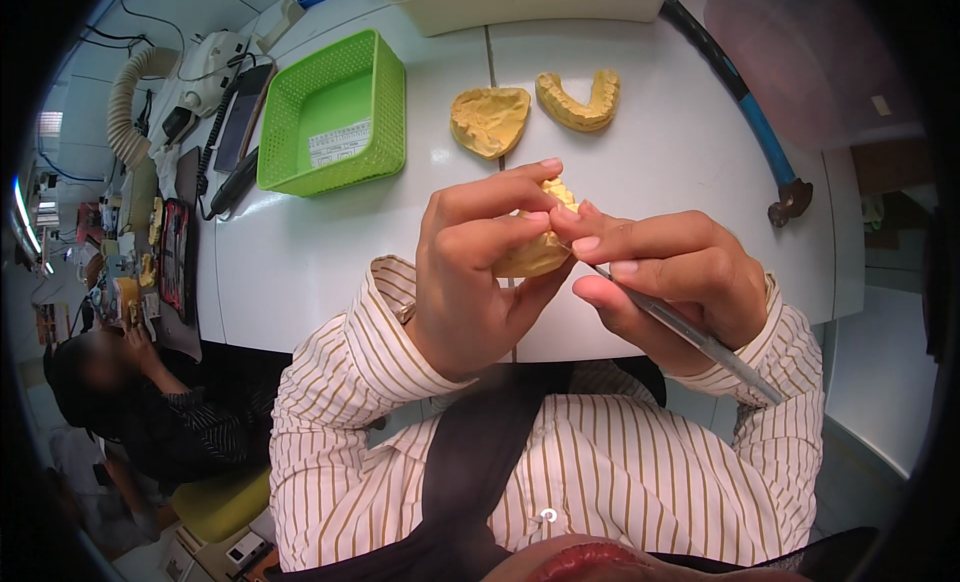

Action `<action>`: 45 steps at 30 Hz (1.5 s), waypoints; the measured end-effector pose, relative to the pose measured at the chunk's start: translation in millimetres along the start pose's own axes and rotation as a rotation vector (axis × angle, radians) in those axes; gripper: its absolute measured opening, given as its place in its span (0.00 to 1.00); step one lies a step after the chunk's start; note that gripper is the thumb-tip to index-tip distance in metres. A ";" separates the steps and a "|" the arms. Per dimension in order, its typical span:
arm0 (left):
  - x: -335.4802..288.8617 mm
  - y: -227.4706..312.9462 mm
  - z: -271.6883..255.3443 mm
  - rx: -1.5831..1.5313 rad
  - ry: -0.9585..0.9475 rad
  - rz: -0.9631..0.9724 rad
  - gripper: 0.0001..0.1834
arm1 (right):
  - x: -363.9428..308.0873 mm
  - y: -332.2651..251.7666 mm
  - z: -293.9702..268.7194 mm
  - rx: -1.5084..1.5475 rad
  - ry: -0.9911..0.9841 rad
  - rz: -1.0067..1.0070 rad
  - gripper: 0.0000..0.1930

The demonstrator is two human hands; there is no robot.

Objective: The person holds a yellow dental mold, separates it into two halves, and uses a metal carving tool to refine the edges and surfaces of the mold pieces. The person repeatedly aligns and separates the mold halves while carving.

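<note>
Head view: yellow plaster dental cast [541, 259] held up over the white table [262, 272], near its front edge. Likely light, stiff, brittle; teeth could chip, so best gripped by the thick base. My left hand [465, 252] has it clamped between fingers and thumb. My right hand [685, 272] pinches a metal carving tool [690, 330], thin end close by; contact unclear. Beyond: horseshoe-shaped cast [578, 110], rounded cast [490, 120], green basket [391, 122], blue-handled hammer [766, 140].

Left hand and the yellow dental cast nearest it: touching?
Touching. The head view shows the left hand gripping the yellow dental cast between its fingers and thumb.
</note>
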State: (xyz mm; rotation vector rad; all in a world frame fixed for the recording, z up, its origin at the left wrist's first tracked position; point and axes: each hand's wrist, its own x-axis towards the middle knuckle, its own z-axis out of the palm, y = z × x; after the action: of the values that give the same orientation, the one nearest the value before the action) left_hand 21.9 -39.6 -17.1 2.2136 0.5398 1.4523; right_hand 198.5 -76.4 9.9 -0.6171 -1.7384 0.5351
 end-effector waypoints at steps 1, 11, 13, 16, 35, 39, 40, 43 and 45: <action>0.3 0.7 -0.2 -0.002 -0.001 -0.001 0.32 | 0.0 -0.3 1.3 -0.004 0.020 -0.010 0.12; 0.1 2.3 -0.8 -0.004 -0.001 0.019 0.32 | 2.3 -3.6 0.1 -0.043 -0.011 -0.028 0.11; -0.4 3.2 -0.6 0.014 -0.001 0.016 0.32 | 1.7 -3.3 0.3 -0.048 -0.010 -0.027 0.11; -0.1 3.8 -0.2 0.048 0.001 0.025 0.32 | 0.9 -3.4 0.4 -0.052 -0.008 -0.023 0.12; 2.3 12.9 -10.2 -0.044 -0.084 -0.072 0.31 | 2.9 -2.6 -15.2 0.110 -0.128 0.046 0.19; 3.9 11.1 -5.6 -0.224 -0.034 -0.273 0.26 | 3.1 -4.5 -15.0 0.228 -0.022 0.317 0.15; 5.8 11.7 -7.8 -0.266 -0.054 -0.359 0.25 | 3.8 -3.7 -13.7 0.302 0.017 0.411 0.14; 6.0 3.8 -8.8 -0.433 -0.086 -0.603 0.24 | 5.3 1.4 -9.2 0.498 0.142 0.640 0.13; 5.4 0.0 -6.0 -0.603 -0.050 -0.752 0.24 | 8.3 2.2 -9.0 0.563 0.154 0.712 0.10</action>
State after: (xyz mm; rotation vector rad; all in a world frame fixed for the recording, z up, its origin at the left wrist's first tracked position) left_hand 18.3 -35.8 -11.0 1.3505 0.7002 0.9727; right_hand 205.8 -69.0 16.7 -0.8287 -1.1054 1.3739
